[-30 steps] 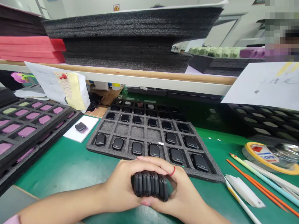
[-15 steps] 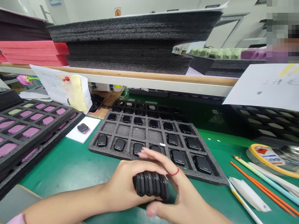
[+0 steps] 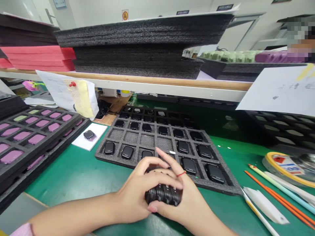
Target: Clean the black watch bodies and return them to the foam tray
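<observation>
My left hand (image 3: 134, 193) is wrapped around a row of several black smartwatch bodies (image 3: 163, 196), which stand on edge side by side. My right hand (image 3: 188, 200) closes over the same row from the other side, its thumb across the near face and its fingers overlapping the left ones. Just beyond them lies a grey foam tray (image 3: 131, 137) with smartwatches in many compartments; several in the second row from the front hold none. My fingers cover part of the tray's front row. One more watch (image 3: 89, 134) lies on a white pad (image 3: 80, 143) to the left.
Foam trays with purple and green pieces (image 3: 36, 139) are stacked at the left. At the right lie a tape roll (image 3: 270, 164), orange sticks (image 3: 278, 195) and a white packet (image 3: 264, 203). A shelf (image 3: 152, 82) bearing black foam sheets (image 3: 137, 59) crosses above the tray.
My right hand has moved from beside the row onto it, its thumb now pressed against the watches. The row has tilted, showing more of its upper ends. The view has shifted slightly.
</observation>
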{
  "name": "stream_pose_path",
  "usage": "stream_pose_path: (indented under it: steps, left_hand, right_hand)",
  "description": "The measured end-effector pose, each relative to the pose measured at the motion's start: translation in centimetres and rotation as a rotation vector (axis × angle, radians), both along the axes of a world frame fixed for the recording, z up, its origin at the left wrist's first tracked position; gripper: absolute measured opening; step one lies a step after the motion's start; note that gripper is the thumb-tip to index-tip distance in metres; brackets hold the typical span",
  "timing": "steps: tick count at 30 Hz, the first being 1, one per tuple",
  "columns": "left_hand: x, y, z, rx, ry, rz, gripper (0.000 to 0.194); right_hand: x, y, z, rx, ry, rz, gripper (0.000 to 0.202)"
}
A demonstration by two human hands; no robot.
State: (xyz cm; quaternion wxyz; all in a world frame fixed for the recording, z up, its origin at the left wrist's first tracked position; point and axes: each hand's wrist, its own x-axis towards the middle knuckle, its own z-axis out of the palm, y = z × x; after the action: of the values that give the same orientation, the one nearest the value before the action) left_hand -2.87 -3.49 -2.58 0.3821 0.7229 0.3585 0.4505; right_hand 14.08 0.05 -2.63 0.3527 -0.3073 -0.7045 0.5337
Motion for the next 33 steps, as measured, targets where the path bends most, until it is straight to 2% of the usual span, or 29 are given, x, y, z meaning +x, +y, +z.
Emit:
stream_pose_path:
  steps: [1,3,4,5,6,7,9,11,14,19,25,30,33]
  left_hand:
    - [0.0,-0.1,0.0,-0.029,-0.008,0.018,0.055]
    - [0.1,-0.1,0.2,-0.189,-0.099,0.024,0.111]
    - [0.3,-0.1,0.4,-0.319,-0.185,-0.001,0.129]
    - [0.4,-0.1,0.7,-0.457,-0.279,-0.055,0.133]
    - [0.5,-0.1,1.0,-0.577,-0.356,-0.123,0.124]
    - [0.6,0.0,1.3,-0.659,-0.409,-0.19,0.103]
    - [0.8,0.1,1.8,-0.701,-0.451,-0.263,0.058]
    - [1.0,0.1,2.2,-0.684,-0.449,-0.257,0.037]
    - [1.0,0.1,2.4,-0.693,-0.469,-0.236,0.035]
    - [1.0,0.1,2.5,-0.734,-0.5,-0.252,0.041]
    - [0.6,0.4,2.1,-0.701,-0.547,-0.313,0.046]
    - [0.5,0.2,1.9,-0.748,-0.539,-0.287,0.041]
    - [0.5,0.1,1.9,-0.766,-0.533,-0.271,0.046]
  right_hand:
    - [0.0,0.0,0.0,0.041,0.025,-0.021,0.108]
    - [0.1,-0.1,-0.1,0.116,0.048,-0.056,0.111]
    - [0.2,0.0,-0.1,0.151,0.044,-0.071,0.111]
    - [0.3,0.0,-0.1,0.191,0.036,-0.082,0.109]
    - [0.3,0.0,-0.1,0.234,0.025,-0.085,0.105]
    - [0.4,0.1,-0.1,0.275,0.015,-0.081,0.101]
    - [0.5,0.2,0.0,0.352,0.009,-0.067,0.092]
    - [0.6,0.2,0.0,0.419,0.003,-0.058,0.082]
    - [0.7,0.3,-0.1,0.468,-0.002,-0.055,0.075]
    - [0.7,0.4,-0.1,0.461,0.009,-0.038,0.095]
    - [0.8,0.6,0.2,0.462,-0.015,-0.039,0.09]
    - [1.2,0.6,-0.1,0.43,-0.001,-0.041,0.102]
    - [1.1,0.6,-0.2,0.471,0.001,-0.034,0.086]
